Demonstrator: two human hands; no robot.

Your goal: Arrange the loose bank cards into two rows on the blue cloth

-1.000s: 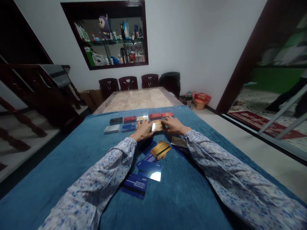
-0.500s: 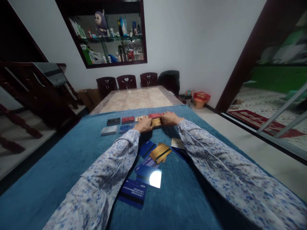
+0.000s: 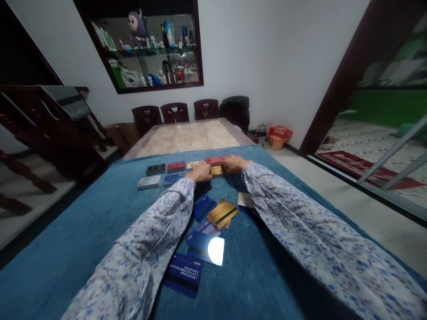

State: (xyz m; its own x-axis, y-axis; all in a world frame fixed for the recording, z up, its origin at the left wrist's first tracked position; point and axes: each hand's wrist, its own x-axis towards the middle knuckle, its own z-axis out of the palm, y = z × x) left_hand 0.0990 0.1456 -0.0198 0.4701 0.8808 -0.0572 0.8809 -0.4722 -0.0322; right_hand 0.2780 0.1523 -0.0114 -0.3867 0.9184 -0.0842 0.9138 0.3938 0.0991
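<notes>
My left hand (image 3: 200,172) and my right hand (image 3: 234,164) are at the far side of the blue cloth, fingers curled in on the two ends of a stack of gold cards (image 3: 216,170). Just behind it lies a stack of red cards (image 3: 212,160). Left of my hands are a cream stack (image 3: 193,165), partly hidden, a dark red stack (image 3: 176,166), a black stack (image 3: 155,169), a blue stack (image 3: 173,179) and a silver-grey stack (image 3: 149,182). My fingertips are partly hidden by the hands.
Nearer, loose blue cards (image 3: 183,273) and gold cards (image 3: 223,214) overlap on the blue cloth (image 3: 100,222). A white card (image 3: 245,200) lies partly under my right sleeve. Beyond the cloth are the bare tabletop (image 3: 193,133) and several dark chairs (image 3: 175,113).
My hands stay at the gold stack with only a slight shift. The whole view has moved a little; the cards keep their layout.
</notes>
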